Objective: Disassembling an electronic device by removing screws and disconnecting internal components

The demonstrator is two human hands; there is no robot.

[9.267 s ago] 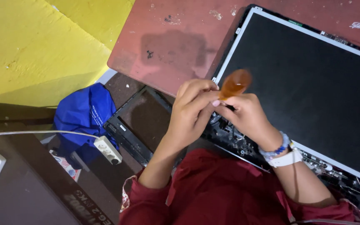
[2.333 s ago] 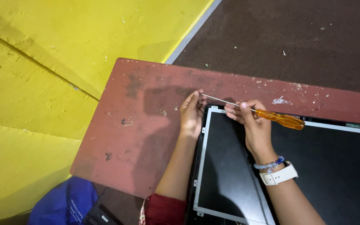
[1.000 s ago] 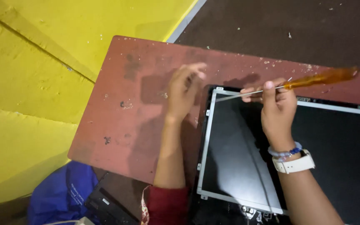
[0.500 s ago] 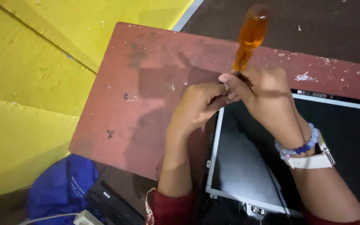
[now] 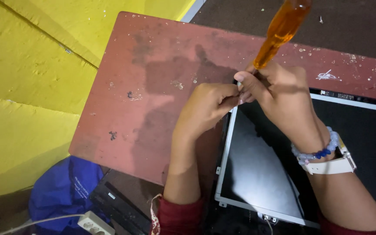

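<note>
Gripping a screwdriver [image 5: 281, 30] with a translucent amber handle, the right hand [image 5: 279, 93] holds it steeply upright, handle tilted up and away, the shaft hidden inside the fist. Tip seems to sit at the top left corner of the flat display panel [image 5: 257, 169]; exact contact cannot be made out. The left hand [image 5: 207, 106] is pinched shut right beside it, fingertips touching the right hand's fingers, apparently steadying the tip or a small part there; what it pinches, if anything, is not visible.

Doing this well, by my reading: keep the tool square to the fastener, press down before turning, let the left fingers guide only, and stay off the glass.

Panel: thin, rectangular, dark glossy face, pale metal frame with small mounting tabs along the edge. It lies on a worn reddish-brown tabletop [image 5: 153, 87], matte, scuffed, speckled with pale chips. Right wrist carries a white watch strap [image 5: 334, 165] and a bead bracelet. Below the tabletop edge: crumpled blue bag [image 5: 64, 187], white power strip [image 5: 94, 223]. Yellow painted wall [image 5: 31, 65] to the left.
</note>
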